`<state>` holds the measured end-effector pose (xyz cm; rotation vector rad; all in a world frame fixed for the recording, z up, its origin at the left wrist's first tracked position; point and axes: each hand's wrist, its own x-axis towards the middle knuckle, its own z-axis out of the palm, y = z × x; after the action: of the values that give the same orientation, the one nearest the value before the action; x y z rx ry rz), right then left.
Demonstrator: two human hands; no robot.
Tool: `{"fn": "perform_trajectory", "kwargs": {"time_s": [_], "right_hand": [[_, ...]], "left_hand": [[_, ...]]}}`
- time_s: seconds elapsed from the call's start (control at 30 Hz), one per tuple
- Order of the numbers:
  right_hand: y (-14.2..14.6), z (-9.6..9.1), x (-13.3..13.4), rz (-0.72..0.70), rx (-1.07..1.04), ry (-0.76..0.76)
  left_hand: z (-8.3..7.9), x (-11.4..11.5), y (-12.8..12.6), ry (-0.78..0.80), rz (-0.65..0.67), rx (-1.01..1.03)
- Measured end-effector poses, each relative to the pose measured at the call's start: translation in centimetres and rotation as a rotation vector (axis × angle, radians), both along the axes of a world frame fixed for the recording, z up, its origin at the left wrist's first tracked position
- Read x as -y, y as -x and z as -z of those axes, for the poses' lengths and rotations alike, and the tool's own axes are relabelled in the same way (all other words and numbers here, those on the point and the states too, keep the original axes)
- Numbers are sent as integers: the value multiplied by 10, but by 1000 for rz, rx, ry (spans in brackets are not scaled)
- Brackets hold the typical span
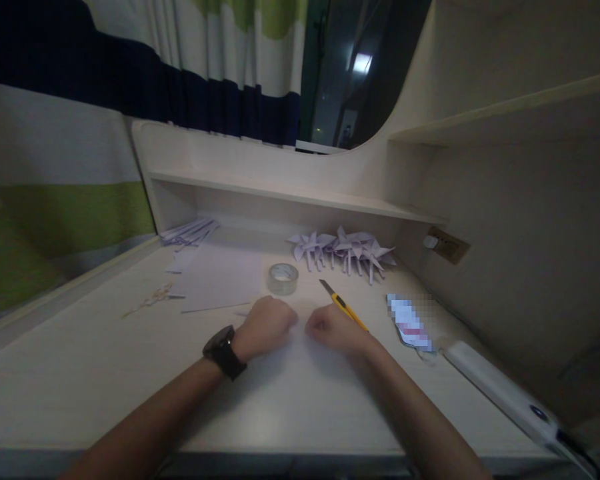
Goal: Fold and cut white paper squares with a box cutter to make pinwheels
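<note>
Just below the centre of the frame, the left hand (269, 325) and the right hand (336, 327) face each other low over the tabletop (300, 413), fingers curled inward. The fingertips are hidden, so I cannot tell how far either grip is closed or whether it has hold of anything; a thin pale sliver (241, 313) shows beside the left one. Right of upper centre, a cluster of folded paper pinwheels (357, 247) on short stems looks like the finished share. What seems left is material at centre left: blank paper sheets (225, 273) and, behind them, a bundle of paper strips (190, 232). Mid-frame, the tape roll (283, 288) and yellow cutter (349, 312) both lie close by the hands.
</note>
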<state>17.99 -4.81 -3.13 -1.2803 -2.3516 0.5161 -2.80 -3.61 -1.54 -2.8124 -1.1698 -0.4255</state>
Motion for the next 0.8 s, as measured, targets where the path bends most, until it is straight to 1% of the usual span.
{"fn": "perform_trajectory", "kwargs": {"time_s": [0.1, 0.2, 0.3, 0.37, 0.47, 0.67, 0.8], "right_hand": [[-12, -3, -5, 77, -35, -7], [-11, -4, -6, 132, -132, -52], [1, 1, -2, 94, -173, -54], [11, 4, 1, 65, -132, -55], [19, 7, 4, 66, -40, -75], [20, 7, 3, 47, -13, -89], [19, 10, 2, 27, 16, -94]], "left_hand": [[0, -11, 13, -2, -53, 31], [3, -20, 20, 78, -14, 102], [7, -21, 17, 161, 50, 166], [9, -18, 12, 209, 89, 186], [11, -16, 7, 256, 114, 198], [12, -17, 8, 274, 118, 205], [11, -18, 9, 324, 110, 193]]}}
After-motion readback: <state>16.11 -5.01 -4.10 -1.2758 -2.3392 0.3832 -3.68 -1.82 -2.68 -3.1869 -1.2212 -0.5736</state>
